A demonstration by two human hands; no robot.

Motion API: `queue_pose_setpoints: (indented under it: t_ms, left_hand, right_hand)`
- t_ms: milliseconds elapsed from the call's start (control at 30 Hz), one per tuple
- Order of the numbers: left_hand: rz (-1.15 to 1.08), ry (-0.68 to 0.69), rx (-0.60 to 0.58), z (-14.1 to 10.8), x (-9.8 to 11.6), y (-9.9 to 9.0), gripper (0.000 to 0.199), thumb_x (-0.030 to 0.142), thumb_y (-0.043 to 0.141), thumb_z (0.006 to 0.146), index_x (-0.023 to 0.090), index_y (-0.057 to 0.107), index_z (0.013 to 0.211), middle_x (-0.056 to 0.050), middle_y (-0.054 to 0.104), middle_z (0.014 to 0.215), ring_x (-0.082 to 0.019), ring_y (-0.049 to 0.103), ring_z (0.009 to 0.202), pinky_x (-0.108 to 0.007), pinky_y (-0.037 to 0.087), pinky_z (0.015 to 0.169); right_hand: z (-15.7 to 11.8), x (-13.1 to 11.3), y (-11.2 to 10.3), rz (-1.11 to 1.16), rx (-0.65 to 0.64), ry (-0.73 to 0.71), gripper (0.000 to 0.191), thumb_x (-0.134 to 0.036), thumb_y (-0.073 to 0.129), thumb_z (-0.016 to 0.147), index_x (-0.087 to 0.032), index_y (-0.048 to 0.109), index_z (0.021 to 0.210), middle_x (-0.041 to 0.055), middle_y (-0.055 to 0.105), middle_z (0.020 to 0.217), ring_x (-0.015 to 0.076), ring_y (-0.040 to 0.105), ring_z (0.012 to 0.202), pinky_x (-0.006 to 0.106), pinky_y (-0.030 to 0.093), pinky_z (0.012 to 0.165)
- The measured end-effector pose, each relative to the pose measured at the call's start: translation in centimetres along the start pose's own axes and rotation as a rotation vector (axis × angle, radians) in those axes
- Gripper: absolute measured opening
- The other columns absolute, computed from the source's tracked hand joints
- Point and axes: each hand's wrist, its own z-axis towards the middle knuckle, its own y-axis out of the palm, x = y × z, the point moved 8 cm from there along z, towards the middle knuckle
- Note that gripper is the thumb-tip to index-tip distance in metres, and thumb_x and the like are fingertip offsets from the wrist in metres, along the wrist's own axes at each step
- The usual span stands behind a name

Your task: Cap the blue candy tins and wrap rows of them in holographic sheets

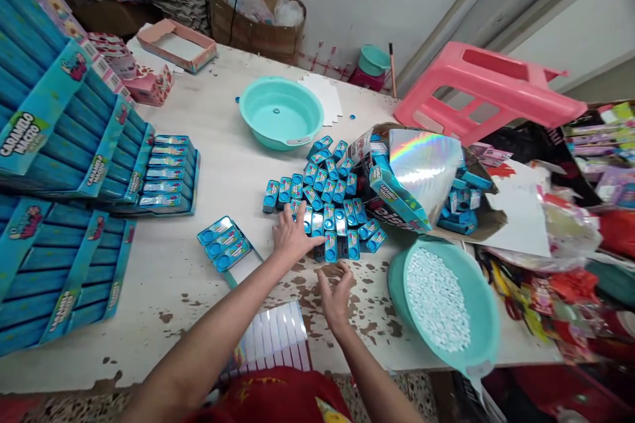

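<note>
My left hand point(292, 232) reaches over the near edge of a pile of small blue candy boxes point(327, 190), thumb and fingers spread around several of them. I cannot tell whether it grips any. Just nearer to me, my right hand point(337, 292) hovers with fingers apart and slightly curled, holding nothing. Three blue boxes point(224, 244) lie side by side left of my left forearm, on the end of a flat blue-edged tray point(248, 267). Behind the pile, an opened carton point(489, 228) spills more of the same boxes.
Blue display boxes point(64, 125) are stacked high at left. A turquoise basin point(282, 139) stands behind the pile; another basin point(397, 277), holding white pellets, is at right. A pink stool point(491, 79) lies tipped at the back. Shiny label sheets point(278, 327) lie near my body.
</note>
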Motion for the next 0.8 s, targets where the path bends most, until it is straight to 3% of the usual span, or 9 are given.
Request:
queue_pose_setpoints:
  t_ms: [100, 300, 433, 533, 600, 667, 800]
  left_hand:
    - [0.018, -0.063, -0.054, 1.1, 0.6, 1.7, 0.104, 0.069, 0.062, 0.058, 0.023, 0.02, 0.142, -0.023, 0.017, 0.144, -0.044, 0.029, 0.123, -0.058, 0.035, 0.089]
    - [0.099, -0.035, -0.159, 0.9, 0.4, 2.0, 0.097, 0.05, 0.067, 0.06, 0.024, 0.02, 0.142, -0.023, 0.018, 0.145, -0.046, 0.025, 0.126, -0.065, 0.024, 0.093]
    - [0.135, -0.044, -0.071, 0.6, 0.9, 3.0, 0.096, 0.047, 0.064, 0.064, 0.024, 0.016, 0.143, -0.022, 0.014, 0.148, -0.047, 0.014, 0.131, -0.068, 0.018, 0.094]
    - [0.143, -0.044, -0.045, 0.9, 1.3, 3.1, 0.093, 0.041, 0.066, 0.064, 0.026, 0.02, 0.143, -0.02, 0.018, 0.146, -0.046, 0.018, 0.129, -0.064, 0.021, 0.096]
    - [0.122, -0.042, -0.073, 0.6, 1.0, 1.8, 0.091, 0.038, 0.069, 0.061, 0.027, 0.027, 0.14, -0.019, 0.023, 0.142, -0.045, 0.025, 0.125, -0.059, 0.027, 0.094]
    - [0.08, -0.018, -0.076, -0.9, 0.2, -0.9, 0.089, 0.041, 0.07, 0.059, 0.028, 0.031, 0.138, -0.018, 0.028, 0.137, -0.042, 0.03, 0.122, -0.055, 0.031, 0.093]
    - [-0.046, 0.076, -0.02, -6.8, -2.7, -7.3, 0.087, 0.055, 0.064, 0.063, 0.029, 0.028, 0.138, -0.012, 0.035, 0.131, -0.032, 0.035, 0.119, -0.046, 0.033, 0.099]
  right_hand:
    - [1.8, 0.1, 1.2, -0.032, -0.003, -0.036, 0.057, -0.047, 0.054, 0.08, -0.016, 0.034, 0.124, 0.0142, 0.049, 0.111, 0.0237, 0.052, 0.098, 0.039, 0.046, 0.082]
    - [3.3, 0.5, 1.9, -0.112, 0.006, -0.051, 0.05, -0.047, 0.044, 0.084, -0.016, 0.039, 0.124, 0.0157, 0.05, 0.114, 0.0284, 0.046, 0.11, 0.046, 0.039, 0.09]
    - [0.2, 0.1, 0.8, -0.077, 0.077, -0.03, 0.056, -0.042, 0.045, 0.085, -0.016, 0.028, 0.132, 0.0176, 0.039, 0.126, 0.0285, 0.038, 0.12, 0.047, 0.036, 0.096]
    - [-3.4, -0.2, 0.3, -0.023, 0.092, 0.032, 0.055, -0.041, 0.049, 0.084, -0.016, 0.031, 0.129, 0.0173, 0.039, 0.123, 0.0276, 0.041, 0.115, 0.046, 0.038, 0.095]
    - [-5.1, -0.8, 0.9, 0.02, 0.021, 0.009, 0.046, -0.039, 0.051, 0.083, -0.018, 0.038, 0.122, 0.0146, 0.044, 0.116, 0.0261, 0.045, 0.109, 0.045, 0.04, 0.093]
    - [-5.6, -1.9, 2.5, 0.06, -0.133, -0.059, 0.034, -0.035, 0.05, 0.084, -0.019, 0.046, 0.114, 0.0116, 0.049, 0.109, 0.0247, 0.047, 0.106, 0.044, 0.041, 0.092]
    - [-4.6, -4.0, 7.2, 0.18, -0.458, -0.178, 0.026, -0.024, 0.046, 0.084, -0.021, 0.056, 0.108, 0.0084, 0.057, 0.107, 0.0222, 0.052, 0.105, 0.04, 0.044, 0.091]
